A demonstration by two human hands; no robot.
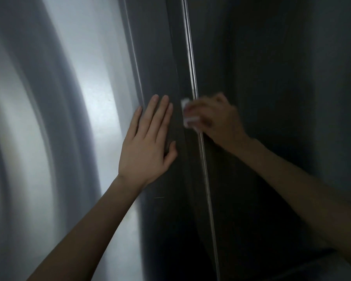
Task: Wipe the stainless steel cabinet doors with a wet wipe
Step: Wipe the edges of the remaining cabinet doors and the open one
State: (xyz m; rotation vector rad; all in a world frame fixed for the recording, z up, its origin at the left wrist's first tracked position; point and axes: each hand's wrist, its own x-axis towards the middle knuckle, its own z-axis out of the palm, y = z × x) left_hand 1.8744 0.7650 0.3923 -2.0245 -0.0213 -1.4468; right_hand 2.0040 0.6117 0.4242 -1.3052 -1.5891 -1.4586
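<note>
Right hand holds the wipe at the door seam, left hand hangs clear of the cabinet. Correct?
No: the head view shows the left hand lying flat on the left door. The right hand does hold the wipe at the seam.

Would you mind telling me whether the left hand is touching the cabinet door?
Touching: the head view shows the left hand lying flat, fingers straight, against the cabinet door.
</note>
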